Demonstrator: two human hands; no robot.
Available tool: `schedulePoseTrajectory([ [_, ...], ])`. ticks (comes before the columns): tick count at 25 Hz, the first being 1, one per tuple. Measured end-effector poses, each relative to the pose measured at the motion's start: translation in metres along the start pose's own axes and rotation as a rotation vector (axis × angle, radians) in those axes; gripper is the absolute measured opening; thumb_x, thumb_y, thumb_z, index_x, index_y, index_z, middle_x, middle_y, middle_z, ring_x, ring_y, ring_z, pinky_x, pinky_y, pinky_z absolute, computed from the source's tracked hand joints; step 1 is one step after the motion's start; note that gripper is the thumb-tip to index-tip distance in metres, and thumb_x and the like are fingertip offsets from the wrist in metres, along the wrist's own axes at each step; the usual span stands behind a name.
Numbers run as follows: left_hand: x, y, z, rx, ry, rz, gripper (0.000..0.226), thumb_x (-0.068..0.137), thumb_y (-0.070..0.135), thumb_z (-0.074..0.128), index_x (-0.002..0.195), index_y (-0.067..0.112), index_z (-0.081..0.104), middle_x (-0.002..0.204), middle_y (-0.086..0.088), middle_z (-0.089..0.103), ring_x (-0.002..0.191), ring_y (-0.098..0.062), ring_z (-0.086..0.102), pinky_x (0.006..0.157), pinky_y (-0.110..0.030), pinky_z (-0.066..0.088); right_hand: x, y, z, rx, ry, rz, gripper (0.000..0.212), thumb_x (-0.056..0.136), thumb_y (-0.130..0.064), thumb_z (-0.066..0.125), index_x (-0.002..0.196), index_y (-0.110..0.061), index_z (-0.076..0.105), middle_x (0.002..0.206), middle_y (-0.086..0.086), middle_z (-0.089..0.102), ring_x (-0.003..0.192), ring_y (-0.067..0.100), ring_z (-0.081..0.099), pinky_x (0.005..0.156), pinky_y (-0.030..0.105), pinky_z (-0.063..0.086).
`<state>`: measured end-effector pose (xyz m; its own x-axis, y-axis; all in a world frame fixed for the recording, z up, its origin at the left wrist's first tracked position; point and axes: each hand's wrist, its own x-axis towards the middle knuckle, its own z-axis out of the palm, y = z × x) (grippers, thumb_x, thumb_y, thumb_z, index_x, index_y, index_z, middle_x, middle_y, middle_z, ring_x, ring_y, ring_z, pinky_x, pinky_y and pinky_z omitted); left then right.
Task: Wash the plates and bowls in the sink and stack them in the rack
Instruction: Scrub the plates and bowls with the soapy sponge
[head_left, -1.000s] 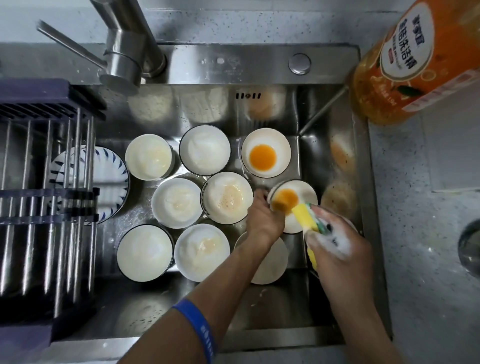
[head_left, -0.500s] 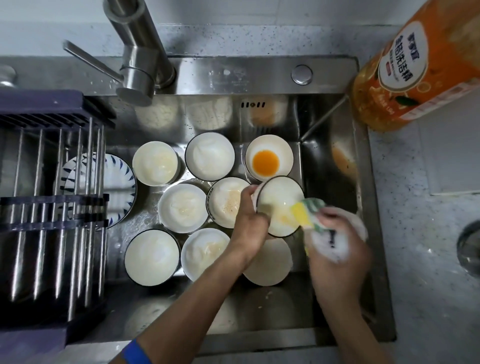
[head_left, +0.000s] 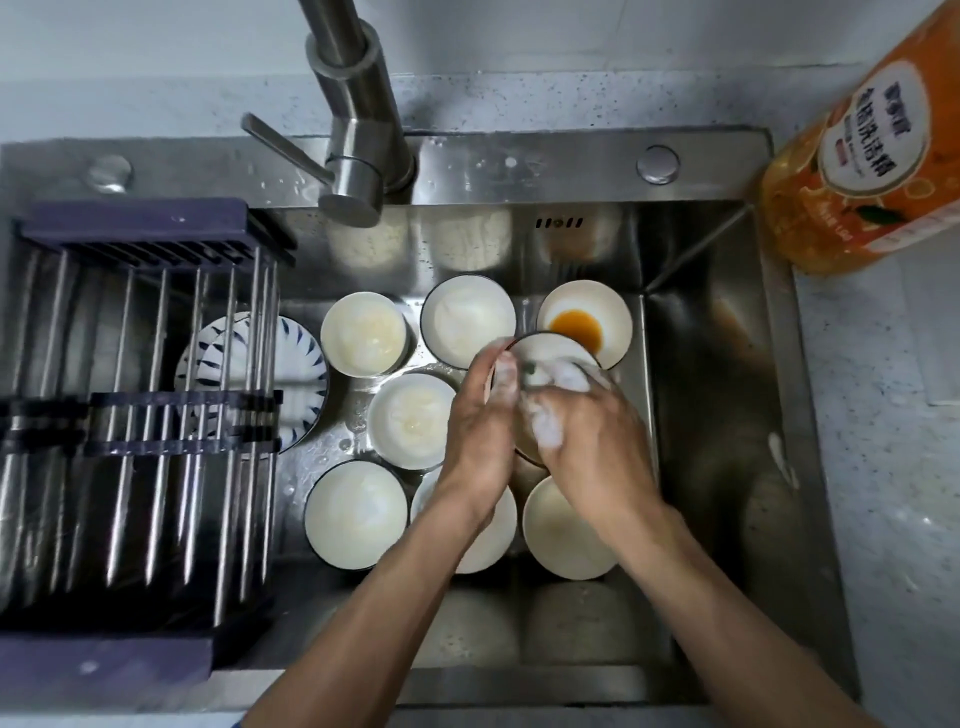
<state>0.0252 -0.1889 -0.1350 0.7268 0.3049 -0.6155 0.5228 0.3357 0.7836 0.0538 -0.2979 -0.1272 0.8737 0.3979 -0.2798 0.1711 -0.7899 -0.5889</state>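
Observation:
Several white bowls stand in the steel sink (head_left: 727, 415). My left hand (head_left: 480, 415) grips the left rim of one white bowl (head_left: 550, 353), lifted and tilted above the others. My right hand (head_left: 587, 431), covered in foam, presses a soapy sponge (head_left: 563, 382) into that bowl; the sponge is mostly hidden by foam and fingers. Behind it sits a bowl with orange sauce (head_left: 584, 319). A blue-striped plate (head_left: 291, 374) lies at the sink's left, partly under the rack (head_left: 140, 395).
The faucet (head_left: 358, 130) rises at the back over the sink. An orange detergent bottle (head_left: 862, 150) stands on the counter at the right rear. The purple-framed rack with metal bars spans the sink's left side. Speckled countertop runs along the right.
My left hand has lifted and tilted the bowl further. My right hand with the sponge moved left into the bowl, and the orange sauce in it is gone under foam.

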Motion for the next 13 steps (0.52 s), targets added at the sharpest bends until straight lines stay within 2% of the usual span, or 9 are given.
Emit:
schedulePoseTrajectory([
  [1,0.003,0.0,-0.004,0.004,0.044,0.026,0.031,0.1,0.049,0.047,0.124,0.037,0.062,0.122,0.01,0.068,0.113,-0.007,0.063,0.092,-0.031,0.054,0.0,-0.006,0.003,-0.029,-0.055,0.02,0.014,0.087,-0.017,0.059,0.085,-0.015,0.073,0.097,0.005,0.069,0.093,0.027,0.063,0.076,0.036,0.054],
  [3,0.005,-0.002,-0.01,-0.011,0.074,0.012,0.036,0.098,0.054,0.046,0.123,0.034,0.063,0.12,0.007,0.07,0.113,-0.013,0.065,0.095,-0.04,0.054,0.0,-0.019,0.01,0.157,-0.029,-0.015,0.014,0.081,-0.011,0.058,0.071,-0.01,0.068,0.077,0.01,0.067,0.075,0.031,0.063,0.067,0.037,0.054],
  [5,0.004,-0.009,-0.012,-0.051,0.049,0.001,0.043,0.099,0.055,0.043,0.124,0.026,0.061,0.119,0.001,0.07,0.114,-0.021,0.065,0.091,-0.044,0.054,0.006,-0.027,0.014,0.393,0.087,0.01,0.014,0.084,-0.008,0.059,0.075,-0.012,0.069,0.076,0.002,0.07,0.074,0.024,0.066,0.068,0.032,0.053],
  [6,0.002,-0.008,-0.014,-0.08,0.057,0.008,0.04,0.102,0.05,0.041,0.123,0.022,0.06,0.115,0.002,0.072,0.111,-0.021,0.066,0.086,-0.039,0.053,0.008,-0.034,0.016,0.381,0.106,-0.006,0.015,0.088,-0.012,0.058,0.078,-0.017,0.069,0.079,-0.004,0.07,0.076,0.018,0.066,0.068,0.031,0.053],
  [8,0.001,-0.003,-0.017,-0.091,0.084,0.05,0.036,0.102,0.045,0.043,0.12,0.018,0.061,0.108,0.005,0.072,0.107,-0.018,0.066,0.085,-0.034,0.052,0.005,-0.037,0.013,0.325,0.039,-0.076,0.018,0.09,-0.016,0.053,0.092,-0.026,0.068,0.087,-0.007,0.072,0.084,0.012,0.067,0.074,0.033,0.055],
  [10,0.004,0.003,-0.029,-0.055,0.078,0.082,0.035,0.098,0.049,0.047,0.121,0.029,0.065,0.112,0.005,0.071,0.11,-0.015,0.065,0.095,-0.033,0.05,-0.005,-0.028,0.006,0.266,-0.136,-0.23,0.035,0.087,-0.01,0.052,0.111,-0.031,0.066,0.103,-0.008,0.072,0.1,0.011,0.066,0.087,0.037,0.054],
  [11,0.007,0.006,-0.036,-0.021,0.064,0.09,0.032,0.098,0.05,0.048,0.119,0.035,0.066,0.109,0.006,0.071,0.107,-0.011,0.065,0.097,-0.033,0.047,-0.008,-0.027,-0.002,0.171,-0.224,-0.319,0.042,0.084,-0.008,0.052,0.117,-0.032,0.063,0.11,-0.009,0.069,0.106,0.014,0.062,0.091,0.038,0.052],
  [12,0.007,0.012,-0.041,0.014,0.06,0.086,0.029,0.097,0.049,0.048,0.116,0.038,0.067,0.107,0.008,0.071,0.105,-0.008,0.064,0.099,-0.033,0.046,-0.008,-0.023,-0.004,-0.042,-0.259,-0.426,0.05,0.079,-0.009,0.053,0.124,-0.032,0.059,0.117,-0.009,0.065,0.112,0.017,0.057,0.097,0.038,0.048],
  [13,0.009,0.014,-0.043,0.045,0.061,0.084,0.029,0.096,0.05,0.049,0.115,0.037,0.067,0.109,0.009,0.071,0.107,-0.007,0.064,0.101,-0.033,0.046,-0.011,-0.021,-0.002,-0.2,-0.235,-0.488,0.061,0.073,-0.012,0.054,0.131,-0.031,0.054,0.123,-0.008,0.06,0.117,0.02,0.052,0.102,0.037,0.041],
])
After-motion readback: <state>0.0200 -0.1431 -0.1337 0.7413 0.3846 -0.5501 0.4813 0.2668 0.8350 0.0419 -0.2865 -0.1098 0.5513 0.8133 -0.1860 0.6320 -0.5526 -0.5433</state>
